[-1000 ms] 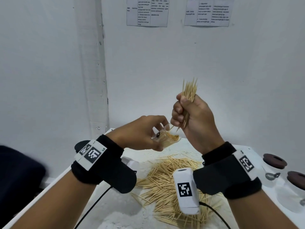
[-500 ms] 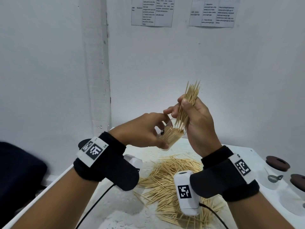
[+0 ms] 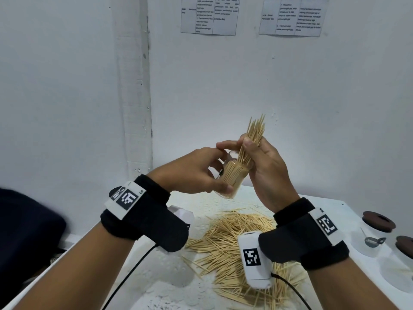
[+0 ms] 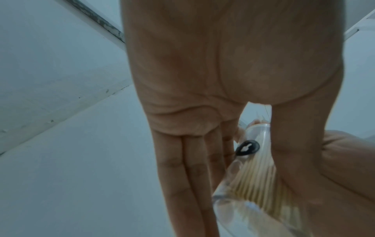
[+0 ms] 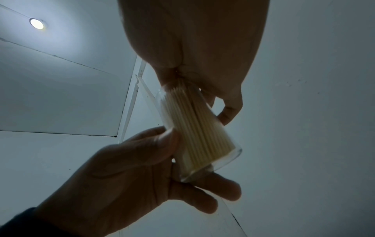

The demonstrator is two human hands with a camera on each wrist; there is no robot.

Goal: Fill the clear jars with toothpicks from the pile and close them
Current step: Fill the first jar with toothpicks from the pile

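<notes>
My left hand [image 3: 201, 173] grips a small clear jar [image 3: 232, 180] in the air above the table, tilted, its mouth up and to the right. The jar [image 5: 198, 136] is packed with toothpicks. My right hand [image 3: 261, 159] pinches a bundle of toothpicks [image 3: 253, 135] whose lower ends stand inside the jar's mouth while the upper ends fan out above my fingers. A loose pile of toothpicks [image 3: 225, 238] lies on the white table [image 3: 169, 276] below both hands. In the left wrist view the jar [image 4: 253, 176] shows a black round mark on its side.
Two clear jars with brown lids [image 3: 377, 222] [image 3: 404, 242] stand at the table's right edge, a small metal spoon [image 3: 373, 240] beside them. White walls close in behind and to the left. A dark object [image 3: 26, 231] sits off the table's left side.
My right hand has brought the toothpick bundle down from above into the jar's mouth. The left hand has raised the jar and tilted it more upright to meet it.
</notes>
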